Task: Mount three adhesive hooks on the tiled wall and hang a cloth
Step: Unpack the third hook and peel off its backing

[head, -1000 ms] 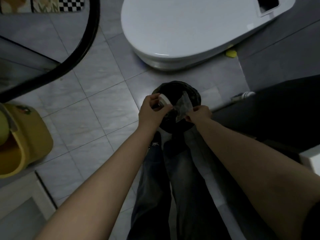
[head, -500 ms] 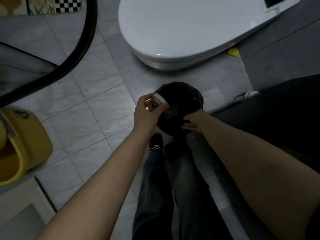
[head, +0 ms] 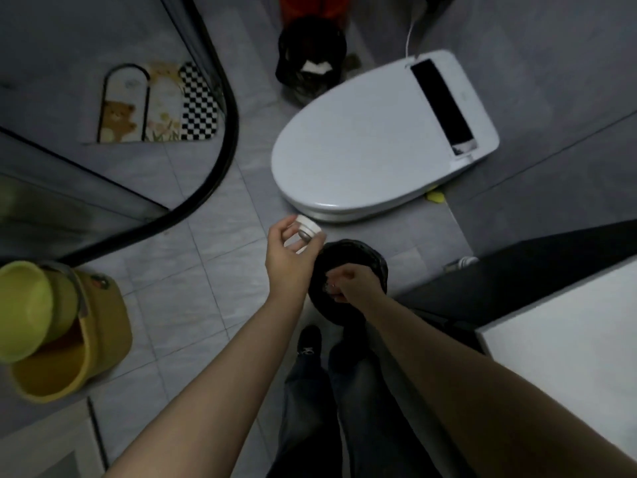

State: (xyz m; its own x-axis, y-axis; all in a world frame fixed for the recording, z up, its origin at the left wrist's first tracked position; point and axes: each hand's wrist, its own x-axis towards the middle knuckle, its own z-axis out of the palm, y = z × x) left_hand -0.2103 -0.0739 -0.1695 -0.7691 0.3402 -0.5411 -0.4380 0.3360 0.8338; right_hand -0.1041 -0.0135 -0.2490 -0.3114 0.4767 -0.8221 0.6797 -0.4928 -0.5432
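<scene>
head view, looking steeply down, floor (head: 213, 270)

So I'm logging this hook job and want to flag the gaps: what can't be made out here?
- Head view: the tiled wall and the cloth are out of frame.
- Hook: the left hand pinching it covers part; its adhesive side can't be told.
- Right hand: curled over the black bin; whether it holds anything is lost in dark and blur.
- Bin contents: too dark.
</scene>
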